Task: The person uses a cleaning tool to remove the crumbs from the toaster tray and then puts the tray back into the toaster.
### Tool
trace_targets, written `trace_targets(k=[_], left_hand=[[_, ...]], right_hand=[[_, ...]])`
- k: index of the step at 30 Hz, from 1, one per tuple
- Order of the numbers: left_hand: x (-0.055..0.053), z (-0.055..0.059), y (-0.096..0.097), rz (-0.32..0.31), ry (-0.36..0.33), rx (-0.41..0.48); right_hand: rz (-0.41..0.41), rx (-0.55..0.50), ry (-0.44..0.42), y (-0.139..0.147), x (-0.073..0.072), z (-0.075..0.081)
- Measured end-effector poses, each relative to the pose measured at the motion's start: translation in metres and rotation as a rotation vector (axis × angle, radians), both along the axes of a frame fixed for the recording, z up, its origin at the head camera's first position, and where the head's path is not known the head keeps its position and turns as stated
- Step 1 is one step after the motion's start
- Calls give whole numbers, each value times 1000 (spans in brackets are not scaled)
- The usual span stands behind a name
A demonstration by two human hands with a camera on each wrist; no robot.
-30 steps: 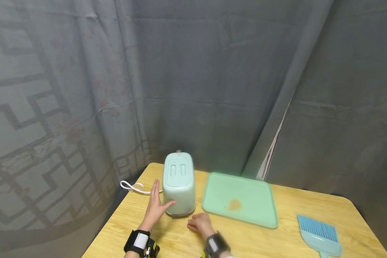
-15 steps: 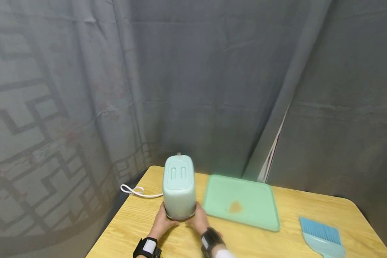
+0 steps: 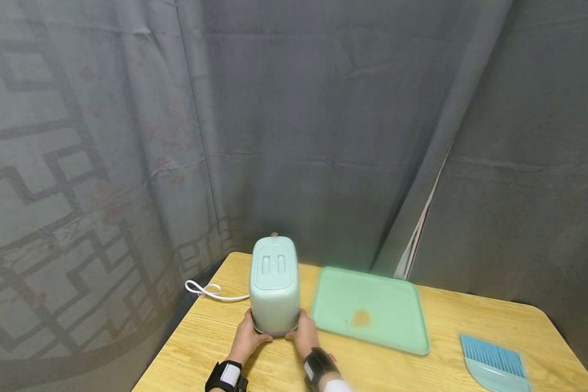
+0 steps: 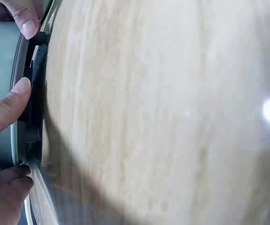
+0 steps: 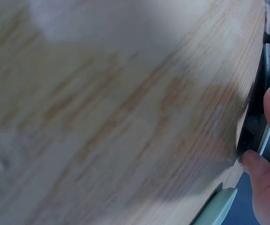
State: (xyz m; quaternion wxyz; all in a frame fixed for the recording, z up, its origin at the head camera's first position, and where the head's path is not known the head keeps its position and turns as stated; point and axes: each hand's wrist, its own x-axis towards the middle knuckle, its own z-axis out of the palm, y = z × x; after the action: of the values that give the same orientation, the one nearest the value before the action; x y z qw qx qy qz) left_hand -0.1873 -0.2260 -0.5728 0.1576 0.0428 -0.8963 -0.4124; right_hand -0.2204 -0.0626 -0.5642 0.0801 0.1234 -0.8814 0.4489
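Note:
A mint-green toaster [image 3: 274, 294], its top cover moulded with two slot shapes, stands at the table's left rear. My left hand [image 3: 245, 338] holds its lower left side, the thumb on the near end. On the opposite lower side, my right hand [image 3: 304, 333] grips it the same way. In the left wrist view, the left thumb [image 4: 8, 108] presses the toaster's dark base rim, with fingers at the bottom edge. The right wrist view shows the right hand [image 5: 268, 187] at that base too. Whether the toaster's feet touch the table, I cannot tell.
A white cord [image 3: 215, 293] loops from the toaster's left side over the table edge. Right of the toaster lies a green tray [image 3: 392, 305] bearing a brownish patch. A blue brush [image 3: 495, 362] lies near the front right. Grey curtains [image 3: 323, 136] hang behind the wooden table [image 3: 362, 362].
Both hands have closed in on the toaster's lower sides; the left was spread beside it and the right hung near its front corner. The view has shifted slightly.

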Motion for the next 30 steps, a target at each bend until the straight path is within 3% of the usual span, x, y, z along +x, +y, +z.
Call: trace_targets(k=[10,15,20,30], left_hand=[[-1,2,3,47,-69,-2],[0,4,4,48,-64,1],[-3,4,8,23,-59,4],[0,1,6,-18,-27,42]], right_hand=[[-5,-40,-8,0,2,2],[-15,-40,-21,0,2,1],[-41,-51,-30,4,0,-1],[-11,-53,2,3,2,-2]])
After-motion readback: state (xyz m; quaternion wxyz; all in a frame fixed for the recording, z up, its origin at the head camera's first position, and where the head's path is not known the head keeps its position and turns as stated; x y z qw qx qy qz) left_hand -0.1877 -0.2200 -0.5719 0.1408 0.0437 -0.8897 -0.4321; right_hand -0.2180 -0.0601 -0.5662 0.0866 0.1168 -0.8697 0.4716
